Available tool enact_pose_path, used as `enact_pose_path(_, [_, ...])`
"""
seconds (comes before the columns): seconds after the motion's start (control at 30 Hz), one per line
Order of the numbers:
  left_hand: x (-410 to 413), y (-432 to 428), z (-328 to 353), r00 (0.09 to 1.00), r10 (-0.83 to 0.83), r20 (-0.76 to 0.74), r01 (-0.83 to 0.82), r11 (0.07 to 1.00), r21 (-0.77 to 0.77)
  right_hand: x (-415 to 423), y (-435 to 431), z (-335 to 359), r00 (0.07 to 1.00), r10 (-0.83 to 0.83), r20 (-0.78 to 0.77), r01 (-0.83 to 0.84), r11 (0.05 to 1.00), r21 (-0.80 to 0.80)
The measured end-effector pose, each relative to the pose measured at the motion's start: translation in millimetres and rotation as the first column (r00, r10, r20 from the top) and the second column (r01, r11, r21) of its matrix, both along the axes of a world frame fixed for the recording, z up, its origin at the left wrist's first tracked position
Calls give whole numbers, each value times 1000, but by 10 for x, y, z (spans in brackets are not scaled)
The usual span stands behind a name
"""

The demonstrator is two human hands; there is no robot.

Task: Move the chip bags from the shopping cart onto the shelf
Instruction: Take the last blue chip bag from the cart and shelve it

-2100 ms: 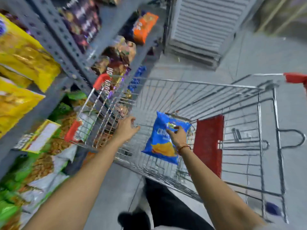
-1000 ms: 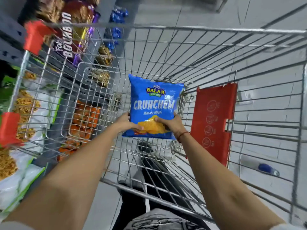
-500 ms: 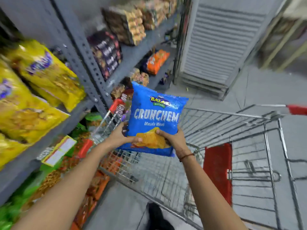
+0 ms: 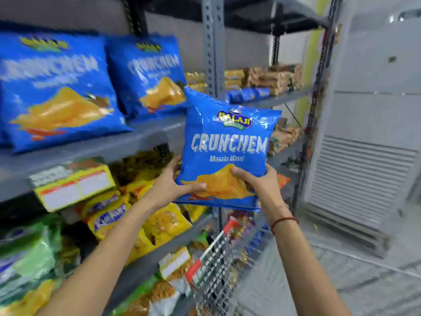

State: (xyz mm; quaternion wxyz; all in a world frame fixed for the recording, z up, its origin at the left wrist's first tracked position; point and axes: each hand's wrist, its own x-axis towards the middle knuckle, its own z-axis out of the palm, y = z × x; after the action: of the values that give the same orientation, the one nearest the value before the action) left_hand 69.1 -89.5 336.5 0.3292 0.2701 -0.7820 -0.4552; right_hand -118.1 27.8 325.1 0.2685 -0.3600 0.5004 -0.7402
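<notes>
I hold a blue Crunchem chip bag [image 4: 227, 142] upright in front of me, at the height of the grey metal shelf [image 4: 145, 135]. My left hand [image 4: 175, 185] grips its lower left corner and my right hand [image 4: 257, 185] grips its lower right corner. Two more blue Crunchem bags [image 4: 57, 92] [image 4: 148, 76] stand on that shelf to the left. The bag in my hands is just right of them, in front of the upright post [image 4: 213, 42]. A corner of the wire shopping cart [image 4: 218, 265] shows at the bottom, below the bag.
Yellow snack bags [image 4: 141, 224] fill the shelf below, green bags [image 4: 27, 252] lie lower left. A yellow price label [image 4: 75, 190] hangs from the shelf edge. Small packets [image 4: 262, 80] sit on the shelf bay to the right. A white louvred unit [image 4: 364, 167] stands at the right.
Both hands took the blue bag out of the cart and raised it to the level of the shelf with the other blue bags. My view swung up from the cart to the shelves.
</notes>
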Motion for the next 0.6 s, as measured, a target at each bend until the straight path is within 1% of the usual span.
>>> enact_pose_path(0.17, [677, 4, 680, 982, 118, -145, -139, 980, -145, 520, -247, 711, 989, 106, -100, -122, 978, -170])
enact_pose_path(0.3, [1292, 36, 1101, 952, 225, -208, -270, 936, -224, 1031, -484, 1190, 965, 208, -158, -243, 937, -250])
enact_pose_path(0.47, [2107, 47, 1381, 885, 378, -271, -438, 873, -215, 1768, -863, 1588, 887, 375, -269, -445, 850, -283])
enact_pose_path(0.6, [2736, 47, 1475, 815, 499, -294, -563, 801, -203, 2356, -1159, 1754, 798, 499, -338, -588, 766, -259])
